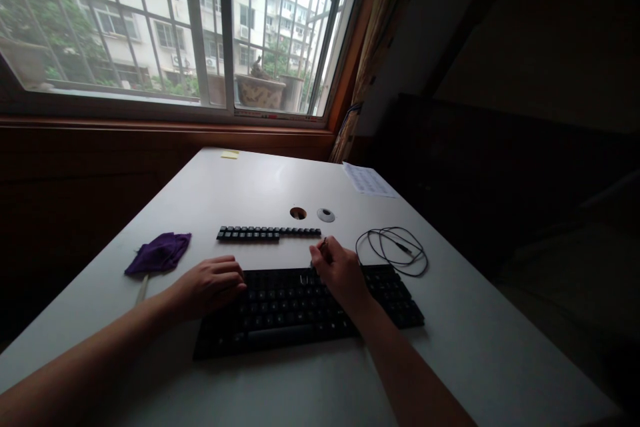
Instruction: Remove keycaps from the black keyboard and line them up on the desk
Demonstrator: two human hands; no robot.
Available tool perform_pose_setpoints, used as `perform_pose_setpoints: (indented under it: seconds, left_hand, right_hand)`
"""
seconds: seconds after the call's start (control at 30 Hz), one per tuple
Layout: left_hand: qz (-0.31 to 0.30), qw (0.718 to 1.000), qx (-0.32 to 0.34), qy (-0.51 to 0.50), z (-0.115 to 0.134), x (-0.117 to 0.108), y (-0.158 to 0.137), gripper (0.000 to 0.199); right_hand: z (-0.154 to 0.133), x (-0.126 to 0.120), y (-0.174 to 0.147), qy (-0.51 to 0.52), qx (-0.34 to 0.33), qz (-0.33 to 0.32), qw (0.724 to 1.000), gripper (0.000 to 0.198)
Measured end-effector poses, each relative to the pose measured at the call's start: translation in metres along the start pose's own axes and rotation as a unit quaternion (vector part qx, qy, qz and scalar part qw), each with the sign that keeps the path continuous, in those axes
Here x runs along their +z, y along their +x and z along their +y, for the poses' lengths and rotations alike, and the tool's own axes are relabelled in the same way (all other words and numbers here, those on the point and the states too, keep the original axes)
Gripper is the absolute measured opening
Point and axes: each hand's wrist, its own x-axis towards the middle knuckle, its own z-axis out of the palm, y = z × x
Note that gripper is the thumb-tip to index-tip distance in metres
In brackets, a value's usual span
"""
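Note:
A black keyboard (285, 333) lies across the white table, its upper rows bare of keycaps in part. My left hand (213, 283) is closed over the keyboard's upper left corner, fingers curled together and holding it. Above the keyboard's top edge, right of its middle, my right hand (343, 270) is closed in a pinch. Something small and dark shows at its fingertips, too small to name. Just beyond the keyboard, loose black keycaps (250, 233) stand lined up in two rows, the far row longer than the near one.
A coiled black cable (395, 240) lies right of the keycaps. At left is a purple cloth (159, 253) with a pale stick-like piece below it. Farther back are a round table hole (298, 213), a grey round cover (326, 215), printed paper (369, 180) and yellow notes (230, 155).

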Motion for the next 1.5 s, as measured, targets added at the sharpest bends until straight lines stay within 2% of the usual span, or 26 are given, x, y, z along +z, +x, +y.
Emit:
perform_pose_setpoints:
  seconds: [0.23, 0.67, 1.03, 1.5]
  left_hand:
    - [-0.007, 1.0, -0.012, -0.013, 0.0009, -0.0016, 0.0001, 0.019]
    - [-0.002, 1.0, -0.014, -0.014, 0.0016, -0.0021, 0.0007, 0.018]
    - [-0.002, 1.0, -0.006, -0.007, 0.0004, -0.002, 0.0, 0.02]
    - [-0.008, 1.0, -0.015, -0.019, 0.0026, -0.0037, 0.0008, 0.017]
  right_hand:
    - [-0.0037, -0.0018, -0.0021, 0.023, -0.002, -0.027, 0.999, 0.026]
    - [-0.007, 0.0029, -0.0065, -0.042, -0.063, -0.09, 0.993, 0.029]
    - [-0.0042, 0.0054, -0.0029, -0.188, -0.026, -0.049, 0.981, 0.034]
    - [-0.0056, 0.0073, -0.0008, -0.201, 0.041, -0.093, 0.974, 0.047]
